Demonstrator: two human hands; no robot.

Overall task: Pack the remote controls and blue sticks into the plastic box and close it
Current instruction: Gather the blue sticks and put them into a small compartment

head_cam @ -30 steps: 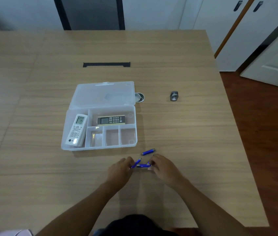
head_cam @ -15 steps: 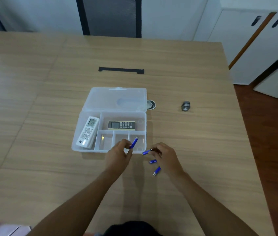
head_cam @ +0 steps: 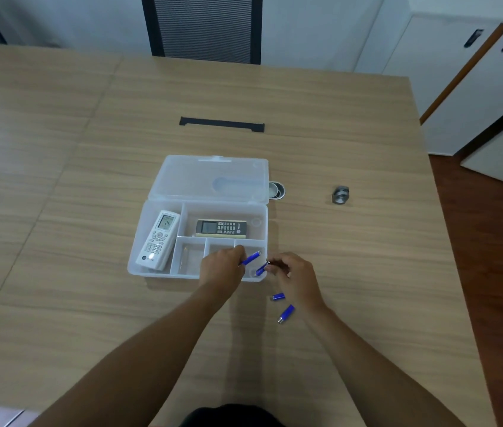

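Note:
A clear plastic box [head_cam: 139,238] lies open on the wooden table, its lid [head_cam: 210,178] folded back. A white remote [head_cam: 159,240] fills the left compartment and a dark remote [head_cam: 221,227] lies in the upper one. My left hand [head_cam: 221,269] pinches a blue stick [head_cam: 251,258] over the front right compartment. My right hand [head_cam: 295,277] holds another blue stick [head_cam: 261,269] at that compartment's front edge. Two more blue sticks [head_cam: 277,296] [head_cam: 286,313] lie on the table beside my right wrist.
A small grey metal piece [head_cam: 340,195] sits to the right of the box. A round cable port [head_cam: 276,190] shows behind the lid's right corner, and a black slot [head_cam: 222,124] lies farther back. A chair [head_cam: 205,26] stands at the far table edge.
Both hands lifted one blue stick each from the table and carried them forward over the box's front right compartment. Two sticks stayed on the table.

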